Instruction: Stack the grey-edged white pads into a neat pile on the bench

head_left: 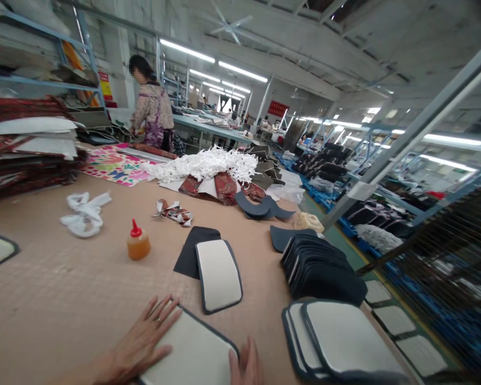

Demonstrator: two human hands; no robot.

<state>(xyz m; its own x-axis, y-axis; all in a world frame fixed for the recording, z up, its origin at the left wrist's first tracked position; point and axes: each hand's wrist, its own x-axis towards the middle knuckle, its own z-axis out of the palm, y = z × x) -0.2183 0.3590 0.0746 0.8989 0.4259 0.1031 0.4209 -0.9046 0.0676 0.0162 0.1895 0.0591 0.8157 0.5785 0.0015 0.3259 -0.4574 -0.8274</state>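
A cream panel with a dark edge [196,347] lies on the table in front of me, cut off by the bottom of the view. My left hand [148,337] rests flat on its left part, fingers stretched and spread; a ring shows on one finger. At the panel's right corner, my right hand [246,363] has its thumb on one side of the edge and its fingers on the other, partly out of view. Just beyond them, a smaller cream panel with a dark border [219,275] overlaps a dark piece [190,251]. A glue-like amber bottle with a red tip [138,243] stands farther left.
To the right are stacked cream panels [353,337] and a row of dark curved pieces [320,264]. White strips [208,166] heap at the back, near patterned fabric [116,166]. A slanted metal post [388,144] rises at right. Another person [154,112] stands beyond the table.
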